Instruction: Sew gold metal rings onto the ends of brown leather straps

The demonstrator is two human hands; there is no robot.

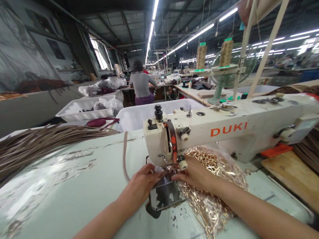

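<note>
A white sewing machine (194,127) marked DUKI stands on a pale green table. My left hand (144,181) is closed at the left of its needle area, fingertips pinched together. A narrow beige strap (125,156) curves over the table and runs in behind this hand, which appears to grip it. To the right of the needle, my right hand (194,174) curls in with its thumb toward the presser foot. The machine head hides its other fingers, and what they hold cannot be made out. Under my right wrist lies a clear plastic bag (223,169) of gold-coloured metal clasps.
Long brown strips (38,146) are heaped at the left, and more hang at the far right. White plastic bins (131,116) stand behind the table. A wooden board (304,184) lies at right. Thread cones (225,53) and a fan are beyond; a person (141,85) sits farther back.
</note>
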